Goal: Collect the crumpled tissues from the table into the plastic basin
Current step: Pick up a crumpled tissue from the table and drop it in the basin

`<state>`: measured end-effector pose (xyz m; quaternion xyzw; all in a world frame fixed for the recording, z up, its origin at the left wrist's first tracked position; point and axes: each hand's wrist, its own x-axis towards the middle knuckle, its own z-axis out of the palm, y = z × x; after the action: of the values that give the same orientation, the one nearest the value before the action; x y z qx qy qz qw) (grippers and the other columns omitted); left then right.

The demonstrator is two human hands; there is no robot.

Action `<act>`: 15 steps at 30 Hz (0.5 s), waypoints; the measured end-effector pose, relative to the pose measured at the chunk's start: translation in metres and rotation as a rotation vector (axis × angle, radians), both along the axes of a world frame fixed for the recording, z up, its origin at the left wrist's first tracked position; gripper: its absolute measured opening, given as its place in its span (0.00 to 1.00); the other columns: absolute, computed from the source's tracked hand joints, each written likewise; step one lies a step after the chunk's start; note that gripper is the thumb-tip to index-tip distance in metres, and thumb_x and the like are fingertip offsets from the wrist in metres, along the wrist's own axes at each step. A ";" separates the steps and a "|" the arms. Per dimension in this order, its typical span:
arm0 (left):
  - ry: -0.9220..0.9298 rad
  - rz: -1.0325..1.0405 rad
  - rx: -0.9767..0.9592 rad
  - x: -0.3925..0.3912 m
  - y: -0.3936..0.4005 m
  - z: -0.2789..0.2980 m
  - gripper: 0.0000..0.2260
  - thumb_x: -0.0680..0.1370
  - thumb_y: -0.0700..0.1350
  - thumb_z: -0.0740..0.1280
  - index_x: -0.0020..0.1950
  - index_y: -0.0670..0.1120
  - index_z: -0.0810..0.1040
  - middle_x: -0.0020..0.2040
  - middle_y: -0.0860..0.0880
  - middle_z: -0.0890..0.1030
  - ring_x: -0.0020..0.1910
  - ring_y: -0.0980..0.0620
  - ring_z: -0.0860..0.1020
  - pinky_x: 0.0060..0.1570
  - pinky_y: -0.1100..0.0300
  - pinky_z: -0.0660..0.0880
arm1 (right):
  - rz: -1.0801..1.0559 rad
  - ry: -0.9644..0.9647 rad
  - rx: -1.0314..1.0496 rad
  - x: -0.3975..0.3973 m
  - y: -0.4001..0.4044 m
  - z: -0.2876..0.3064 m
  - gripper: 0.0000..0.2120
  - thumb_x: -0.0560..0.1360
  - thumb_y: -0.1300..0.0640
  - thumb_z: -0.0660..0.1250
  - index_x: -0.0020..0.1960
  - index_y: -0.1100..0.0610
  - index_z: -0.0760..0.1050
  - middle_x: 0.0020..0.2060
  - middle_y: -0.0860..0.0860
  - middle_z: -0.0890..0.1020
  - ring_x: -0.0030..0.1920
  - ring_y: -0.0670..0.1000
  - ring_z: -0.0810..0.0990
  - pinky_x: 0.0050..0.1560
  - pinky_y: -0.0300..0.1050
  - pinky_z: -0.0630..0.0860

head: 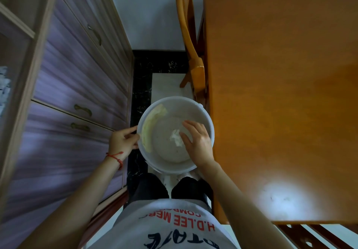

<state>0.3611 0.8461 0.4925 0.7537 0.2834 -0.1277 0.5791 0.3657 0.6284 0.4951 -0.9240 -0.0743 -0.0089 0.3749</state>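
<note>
A round white plastic basin (175, 104) hangs in front of me above the floor, between the cabinet and the table. My left hand (123, 141) grips its left rim. My right hand (196, 141) is inside the basin with fingers spread, right beside a crumpled white tissue (175, 137) lying on the bottom; the fingers are not closed on it. A yellowish strip (150, 128) clings to the basin's inner left wall. The wooden table (280, 94) at the right shows no tissues on its visible top.
A purple cabinet with drawers and metal handles (77, 94) runs along the left. A wooden chair (190, 45) stands tucked at the table's far left side, and another chair's slats (313, 237) show at bottom right. Tiled floor (164, 82) lies below.
</note>
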 end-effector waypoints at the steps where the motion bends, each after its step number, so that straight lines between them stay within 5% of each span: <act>1: -0.005 -0.003 0.002 0.000 0.000 0.000 0.15 0.74 0.32 0.64 0.61 0.38 0.75 0.32 0.54 0.82 0.30 0.63 0.80 0.31 0.68 0.78 | -0.013 -0.008 -0.007 0.000 -0.003 0.001 0.14 0.72 0.58 0.66 0.57 0.62 0.76 0.53 0.58 0.81 0.55 0.57 0.78 0.56 0.48 0.75; 5: -0.002 -0.001 -0.021 -0.001 0.002 -0.004 0.16 0.74 0.33 0.64 0.62 0.38 0.74 0.26 0.61 0.81 0.29 0.64 0.80 0.30 0.68 0.78 | -0.110 -0.047 -0.044 0.000 -0.020 0.008 0.15 0.71 0.59 0.66 0.58 0.60 0.75 0.53 0.56 0.81 0.56 0.51 0.74 0.56 0.43 0.73; 15: -0.042 -0.059 0.034 -0.018 0.025 -0.004 0.17 0.74 0.32 0.64 0.62 0.39 0.74 0.35 0.49 0.79 0.29 0.64 0.79 0.32 0.68 0.79 | -0.386 0.165 -0.025 -0.030 -0.033 0.012 0.19 0.75 0.57 0.65 0.64 0.59 0.70 0.63 0.55 0.74 0.64 0.54 0.71 0.60 0.41 0.66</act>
<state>0.3433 0.8711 0.4884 0.7738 0.2511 -0.1241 0.5682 0.3357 0.5958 0.5072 -0.9233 0.1349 -0.0037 0.3597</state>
